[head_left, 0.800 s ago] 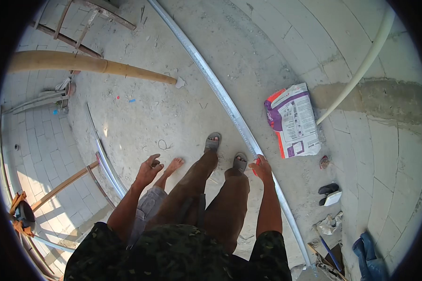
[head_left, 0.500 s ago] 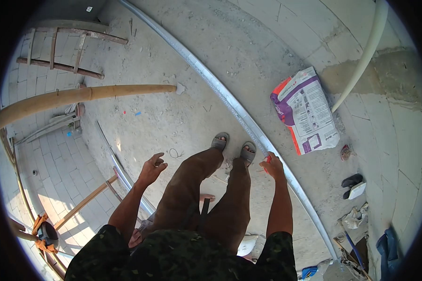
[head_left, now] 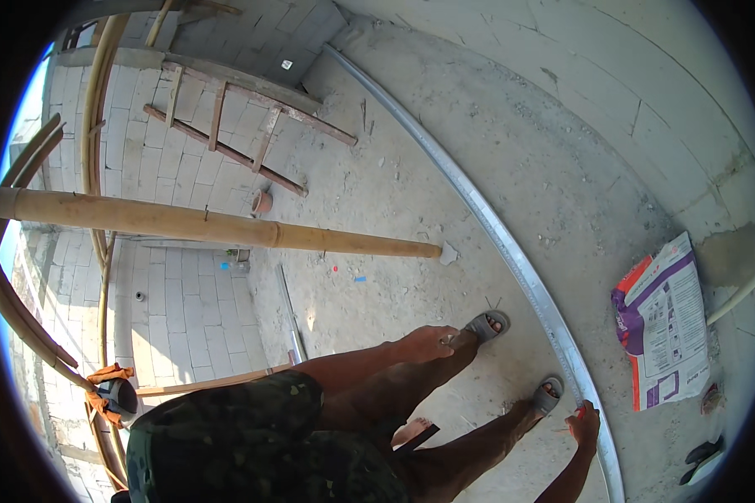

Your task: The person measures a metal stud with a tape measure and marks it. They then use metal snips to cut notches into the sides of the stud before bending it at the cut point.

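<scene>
We look down past a camouflage shirt (head_left: pixel 226 427). The left hand (head_left: pixel 434 342) hangs over a leg (head_left: pixel 411 387), fingers curled; we cannot tell its grip. The right hand (head_left: pixel 587 426) pinches a red item (head_left: pixel 580 412) at a long metal rail (head_left: pixel 512 253) on the floor (head_left: pixel 596 226). Beyond are a sack (head_left: pixel 667 331) rightward, a bamboo pole (head_left: pixel 344 240) leftward, and a ladder (head_left: pixel 218 117) farther off.

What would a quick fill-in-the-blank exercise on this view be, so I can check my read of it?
1. The small thing at the right hand is ____ in colour.
2. In the picture, the bag lies to the ____ of the long metal strip.
3. The sandals on the person's feet are ____ in colour.
4. The thick pole is made of ____.

Missing words: red; right; grey; bamboo.
</scene>
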`<state>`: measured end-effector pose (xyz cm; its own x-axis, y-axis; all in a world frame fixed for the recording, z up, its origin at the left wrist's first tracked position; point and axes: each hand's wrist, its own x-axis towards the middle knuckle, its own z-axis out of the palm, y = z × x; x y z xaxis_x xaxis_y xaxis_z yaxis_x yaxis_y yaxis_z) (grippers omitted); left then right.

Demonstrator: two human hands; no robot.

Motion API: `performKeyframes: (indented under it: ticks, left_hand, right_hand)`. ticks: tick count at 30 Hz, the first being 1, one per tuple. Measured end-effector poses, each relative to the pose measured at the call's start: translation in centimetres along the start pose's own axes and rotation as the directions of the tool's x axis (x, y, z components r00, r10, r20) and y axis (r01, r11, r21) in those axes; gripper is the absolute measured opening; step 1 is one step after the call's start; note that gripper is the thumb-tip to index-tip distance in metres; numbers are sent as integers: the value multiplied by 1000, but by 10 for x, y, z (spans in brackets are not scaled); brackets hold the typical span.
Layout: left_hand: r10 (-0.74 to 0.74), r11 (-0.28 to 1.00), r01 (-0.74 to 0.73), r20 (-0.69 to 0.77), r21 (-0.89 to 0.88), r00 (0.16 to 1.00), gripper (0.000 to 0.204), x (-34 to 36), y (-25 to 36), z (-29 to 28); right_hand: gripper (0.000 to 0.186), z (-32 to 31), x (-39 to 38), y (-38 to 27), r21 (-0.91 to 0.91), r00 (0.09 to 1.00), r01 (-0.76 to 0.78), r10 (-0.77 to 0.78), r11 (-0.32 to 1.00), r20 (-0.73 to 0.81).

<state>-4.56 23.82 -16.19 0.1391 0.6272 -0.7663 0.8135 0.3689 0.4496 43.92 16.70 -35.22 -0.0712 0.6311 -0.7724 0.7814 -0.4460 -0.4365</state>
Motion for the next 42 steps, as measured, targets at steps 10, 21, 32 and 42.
performKeyframes:
  ticks: [10, 21, 32, 42]
  left_hand:
    - [-11, 998, 12, -21, 65, 1000, 56, 57, -62, -53]
    - [269, 956, -242, -159, 166, 950, 51, 211, -100, 21]
    - [744, 612, -572, -153, 547, 650, 45, 363, -141, 89]
    - [823, 506, -637, -106, 582, 558, 42, 412, -168, 112]
  right_hand:
    - [68, 36, 4, 29, -44, 999, -45, 45, 998, -7]
    - [63, 57, 54, 43, -40, 992, -74, 69, 996, -107]
    - [62, 115, 91, 67, -30, 980, -30, 23, 999, -200]
    - [66, 130, 106, 70, -81, 963, -106, 82, 991, -256]
